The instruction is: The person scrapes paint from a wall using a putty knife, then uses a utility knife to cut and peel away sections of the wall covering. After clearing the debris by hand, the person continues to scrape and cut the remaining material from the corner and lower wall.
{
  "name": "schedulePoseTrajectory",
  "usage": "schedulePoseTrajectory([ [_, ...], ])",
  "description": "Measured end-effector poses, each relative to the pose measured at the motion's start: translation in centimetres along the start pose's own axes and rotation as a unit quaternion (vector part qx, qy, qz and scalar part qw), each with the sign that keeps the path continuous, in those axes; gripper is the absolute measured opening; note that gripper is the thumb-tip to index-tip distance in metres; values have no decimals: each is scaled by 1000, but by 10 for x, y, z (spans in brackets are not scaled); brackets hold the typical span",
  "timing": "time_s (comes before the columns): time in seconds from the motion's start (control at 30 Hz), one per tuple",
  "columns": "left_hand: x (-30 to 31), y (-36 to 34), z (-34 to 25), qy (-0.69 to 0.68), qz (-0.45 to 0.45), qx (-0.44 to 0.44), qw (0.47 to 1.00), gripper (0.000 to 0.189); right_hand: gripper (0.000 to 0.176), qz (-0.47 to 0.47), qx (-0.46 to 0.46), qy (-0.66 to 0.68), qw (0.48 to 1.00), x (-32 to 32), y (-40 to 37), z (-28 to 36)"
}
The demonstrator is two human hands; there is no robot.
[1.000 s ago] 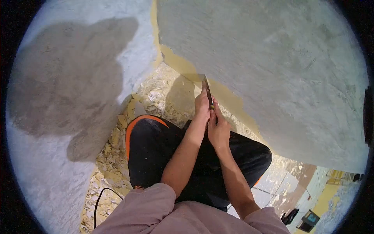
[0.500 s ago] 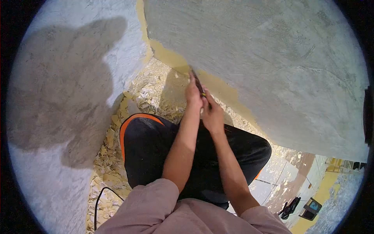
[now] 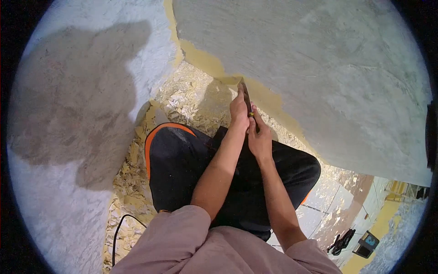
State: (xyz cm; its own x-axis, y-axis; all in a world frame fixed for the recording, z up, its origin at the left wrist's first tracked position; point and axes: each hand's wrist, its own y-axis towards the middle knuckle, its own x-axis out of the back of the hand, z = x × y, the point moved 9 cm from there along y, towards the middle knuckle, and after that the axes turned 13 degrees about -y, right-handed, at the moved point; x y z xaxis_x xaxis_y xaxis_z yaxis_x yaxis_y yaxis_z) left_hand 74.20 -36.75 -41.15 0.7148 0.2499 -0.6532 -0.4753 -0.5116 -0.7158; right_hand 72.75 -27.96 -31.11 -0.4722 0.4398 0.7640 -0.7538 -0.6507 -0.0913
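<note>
I hold a long, narrow scraper [image 3: 247, 97] with a dark blade and a yellow band near its handle; its exact kind is hard to make out. My right hand [image 3: 261, 140] is closed round the handle. Ahead of it, my left hand [image 3: 238, 111] is closed along the blade, fingers pointing up toward the tip. The tip meets the strip of yellow paint [image 3: 267, 97] at the bottom of the grey, bared wall [image 3: 301, 50].
Paint flakes [image 3: 130, 185] cover the floor along both walls. At left stands another scraped wall [image 3: 59, 91] with my shadow on it. A black cable [image 3: 119, 228] curves at lower left. A work lamp [image 3: 366, 244] and a coiled cord [image 3: 341, 242] lie at lower right.
Both hands and the scraper have shifted a little right in view, as the camera view shifted slightly too. The grip looks the same.
</note>
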Motion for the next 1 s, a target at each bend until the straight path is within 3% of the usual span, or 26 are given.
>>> schedulePoseTrajectory([
  [0.07, 2, -10, 3, 26, -11, 4, 1000, 39, 38, 43, 16, -30, 999, 9, 1, 1],
  [0.13, -3, -14, 25, -83, 30, 51, 995, 37, 40, 74, 133, -142, 978, 18, 1, 8],
  [0.17, -4, -16, 44, -109, 20, 106, 988, 35, 42, 151, 73, -102, 981, 22, -6, -5],
  [0.2, -14, -18, 60, -145, 85, 107, 980, 34, 42, 147, 68, -105, 981, 38, -11, -8],
  [0.3, -38, -68, 90, -127, 86, 196, 969, 35, 41, 164, 16, -17, 986, 79, -28, -18],
  [0.33, -43, -74, 97, -111, 80, 211, 968, 35, 41, 173, -49, -13, 984, 91, -32, -22],
  [0.4, -39, -70, 100, -96, 48, 169, 980, 39, 37, 171, -164, 16, 971, 98, -39, -32],
  [0.57, -38, -84, 48, -20, -43, 155, 987, 59, 38, 141, -130, 92, 977, 56, -27, -1],
  [0.67, -33, -61, 19, 25, 19, 103, 994, 68, 39, 176, -158, 179, 955, 31, -24, 24],
  [0.8, -36, -74, -24, 115, 90, 63, 987, 60, 41, 172, -116, 184, 961, 9, -27, 41],
  [0.87, -31, -85, -36, 114, 79, 56, 989, 58, 40, 155, -83, 178, 968, 7, -27, 43],
  [0.93, -16, -83, -27, 105, 18, 115, 988, 54, 38, 170, -163, 245, 940, 8, -35, 41],
  [1.0, -20, -78, -20, 74, 42, 82, 993, 49, 39, 179, -172, 265, 932, 16, -39, 35],
])
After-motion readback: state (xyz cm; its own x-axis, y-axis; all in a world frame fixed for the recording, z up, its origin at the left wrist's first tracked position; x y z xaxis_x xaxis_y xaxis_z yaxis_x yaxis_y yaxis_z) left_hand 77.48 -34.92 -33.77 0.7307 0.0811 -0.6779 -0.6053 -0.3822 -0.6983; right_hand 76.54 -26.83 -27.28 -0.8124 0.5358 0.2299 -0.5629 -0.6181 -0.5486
